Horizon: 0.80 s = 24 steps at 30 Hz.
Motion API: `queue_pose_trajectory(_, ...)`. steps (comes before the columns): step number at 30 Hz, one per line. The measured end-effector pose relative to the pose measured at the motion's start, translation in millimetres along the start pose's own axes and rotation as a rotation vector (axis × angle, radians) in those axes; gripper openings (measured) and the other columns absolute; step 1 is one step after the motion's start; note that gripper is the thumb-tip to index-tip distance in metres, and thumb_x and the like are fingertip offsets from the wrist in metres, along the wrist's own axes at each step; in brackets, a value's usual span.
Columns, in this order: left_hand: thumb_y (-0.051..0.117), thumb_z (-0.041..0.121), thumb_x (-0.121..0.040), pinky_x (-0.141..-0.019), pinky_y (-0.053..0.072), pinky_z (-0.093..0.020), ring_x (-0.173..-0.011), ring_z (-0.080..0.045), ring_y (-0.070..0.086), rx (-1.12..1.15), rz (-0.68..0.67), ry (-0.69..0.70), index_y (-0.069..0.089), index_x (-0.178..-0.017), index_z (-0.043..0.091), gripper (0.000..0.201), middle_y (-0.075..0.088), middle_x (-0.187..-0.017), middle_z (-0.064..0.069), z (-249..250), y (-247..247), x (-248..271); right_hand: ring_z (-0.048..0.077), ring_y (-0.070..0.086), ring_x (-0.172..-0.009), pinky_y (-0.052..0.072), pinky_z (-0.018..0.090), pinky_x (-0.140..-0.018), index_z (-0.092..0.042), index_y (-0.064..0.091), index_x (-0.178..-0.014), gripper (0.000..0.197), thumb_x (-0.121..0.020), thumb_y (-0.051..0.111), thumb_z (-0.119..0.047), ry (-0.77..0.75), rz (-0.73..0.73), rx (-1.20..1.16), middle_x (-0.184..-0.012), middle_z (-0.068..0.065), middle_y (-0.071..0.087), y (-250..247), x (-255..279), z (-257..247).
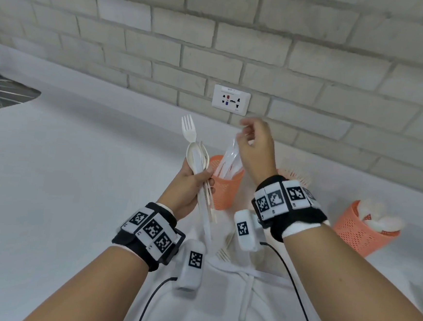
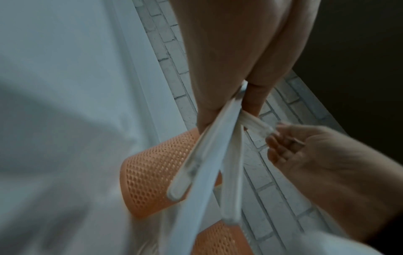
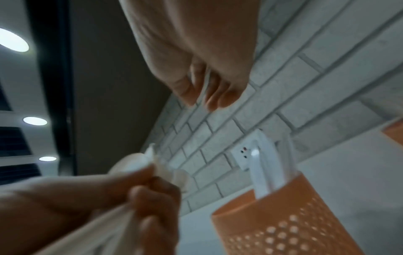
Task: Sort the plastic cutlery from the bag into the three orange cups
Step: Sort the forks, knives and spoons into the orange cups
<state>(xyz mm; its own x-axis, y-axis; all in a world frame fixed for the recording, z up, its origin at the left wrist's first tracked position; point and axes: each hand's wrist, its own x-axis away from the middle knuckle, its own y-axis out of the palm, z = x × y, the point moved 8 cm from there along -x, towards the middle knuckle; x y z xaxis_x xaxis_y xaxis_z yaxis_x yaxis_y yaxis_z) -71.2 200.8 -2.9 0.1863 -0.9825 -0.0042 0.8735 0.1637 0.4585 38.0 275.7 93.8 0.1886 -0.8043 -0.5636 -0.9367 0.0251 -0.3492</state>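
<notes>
My left hand [image 1: 199,177] grips a bundle of white plastic cutlery [image 1: 195,159], a fork and spoons, held upright with the heads up. Its handles [image 2: 209,163] fan out in the left wrist view. Just right of it stands an orange mesh cup [image 1: 224,191] with clear knives [image 1: 230,159] in it. My right hand [image 1: 248,132] hovers above those knives, fingers [image 3: 209,89] loosely straight and holding nothing I can make out. A second orange cup [image 1: 295,175] is half hidden behind my right wrist. The third orange cup [image 1: 362,228], at the right, holds white spoons.
The white cloth bag [image 1: 233,288] lies on the white counter [image 1: 77,175] below my wrists, with loose forks [image 1: 225,250] on it. A brick wall with a socket [image 1: 231,100] runs close behind the cups. A metal sink [image 1: 3,93] sits at the far left.
</notes>
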Motion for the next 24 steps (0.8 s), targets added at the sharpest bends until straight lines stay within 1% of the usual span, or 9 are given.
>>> queue_pose_trajectory(3, 0.042, -0.012, -0.09, -0.057, 0.053, -0.027, -0.058, -0.013, 0.06, 0.039, -0.004, 0.01, 0.034, -0.133, 0.017, 0.052, 0.055, -0.078, -0.008, 5, 4, -1, 0.005, 0.051, -0.064, 0.045, 0.013, -0.062, -0.013, 0.063, -0.087, 0.016, -0.084, 0.056, 0.001, -0.017, -0.397, -0.033, -0.076, 0.001, 0.058, 27, 32, -23)
queue_pose_trajectory(5, 0.04, -0.017, -0.088, -0.055, 0.054, -0.025, -0.063, -0.014, 0.066, 0.046, -0.029, 0.026, 0.037, -0.13, 0.01, 0.05, 0.06, -0.082, -0.011, 9, 9, -2, 0.001, 0.052, -0.059, 0.045, 0.011, -0.061, -0.013, 0.066, -0.086, 0.012, -0.084, 0.06, -0.003, -0.009, -0.541, 0.065, -0.068, -0.003, 0.057, 40, 53, -24)
queue_pose_trajectory(7, 0.039, -0.014, -0.09, -0.055, 0.054, -0.023, -0.064, -0.014, 0.068, 0.069, -0.029, 0.019, 0.041, -0.125, 0.005, 0.041, 0.06, -0.083, -0.013, 9, 12, 0, -0.003, 0.051, -0.054, 0.041, 0.005, -0.057, -0.01, 0.066, -0.092, 0.012, -0.083, 0.061, -0.004, 0.018, -0.515, 0.111, -0.064, -0.009, 0.054, 38, 60, -21)
queue_pose_trajectory(9, 0.041, 0.002, -0.096, -0.059, 0.056, -0.024, -0.071, -0.015, 0.07, 0.087, -0.014, -0.018, 0.045, -0.122, 0.001, 0.026, 0.064, -0.091, -0.015, 4, 14, 2, -0.002, 0.052, -0.056, 0.043, 0.006, -0.057, -0.009, 0.063, -0.099, 0.02, -0.08, 0.061, -0.002, 0.057, -0.503, 0.129, -0.066, -0.008, 0.056, 37, 64, -19)
queue_pose_trajectory(13, 0.031, 0.044, -0.098, -0.067, 0.057, -0.027, -0.092, -0.018, 0.069, 0.051, -0.007, -0.106, 0.053, -0.122, 0.001, 0.055, 0.065, -0.112, -0.019, -8, 18, 2, 0.007, 0.052, -0.065, 0.048, 0.024, -0.067, -0.008, 0.052, -0.107, 0.029, -0.08, 0.063, -0.008, 0.076, -0.519, 0.247, -0.075, -0.002, 0.057, 37, 69, -16)
queue_pose_trajectory(17, 0.027, 0.04, -0.1, -0.098, 0.048, -0.041, -0.116, -0.027, 0.059, 0.032, -0.021, -0.103, 0.047, -0.132, 0.007, 0.05, 0.06, -0.125, -0.019, -11, 20, 2, 0.014, 0.054, -0.072, 0.044, 0.024, -0.071, -0.006, 0.053, -0.112, 0.03, -0.082, 0.058, -0.007, 0.076, -0.513, 0.287, -0.079, 0.002, 0.057, 35, 70, -12)
queue_pose_trajectory(18, 0.029, 0.038, -0.1, -0.099, 0.046, -0.042, -0.117, -0.028, 0.058, 0.029, -0.03, -0.093, 0.047, -0.132, 0.007, 0.048, 0.06, -0.125, -0.019, -12, 21, 2, 0.014, 0.054, -0.073, 0.045, 0.025, -0.071, -0.006, 0.053, -0.114, 0.032, -0.083, 0.056, -0.007, 0.087, -0.519, 0.276, -0.079, 0.002, 0.057, 35, 71, -12)
queue_pose_trajectory(20, 0.036, 0.034, -0.099, -0.087, 0.053, -0.036, -0.106, -0.027, 0.064, 0.007, -0.042, -0.065, 0.05, -0.127, 0.005, 0.043, 0.063, -0.118, -0.018, -11, 21, 3, 0.013, 0.053, -0.071, 0.047, 0.026, -0.067, -0.007, 0.05, -0.119, 0.033, -0.086, 0.052, -0.009, 0.117, -0.524, 0.233, -0.075, -0.001, 0.054, 34, 71, -12)
queue_pose_trajectory(24, 0.048, 0.017, -0.094, -0.064, 0.055, -0.028, -0.071, -0.018, 0.062, 0.016, -0.033, -0.015, 0.056, -0.113, -0.002, 0.027, 0.06, -0.085, -0.015, -6, 15, 4, 0.003, 0.047, -0.062, 0.037, 0.014, -0.053, -0.007, 0.048, -0.121, 0.028, -0.094, 0.043, -0.012, 0.152, -0.507, 0.175, -0.071, -0.008, 0.049, 26, 60, -13)
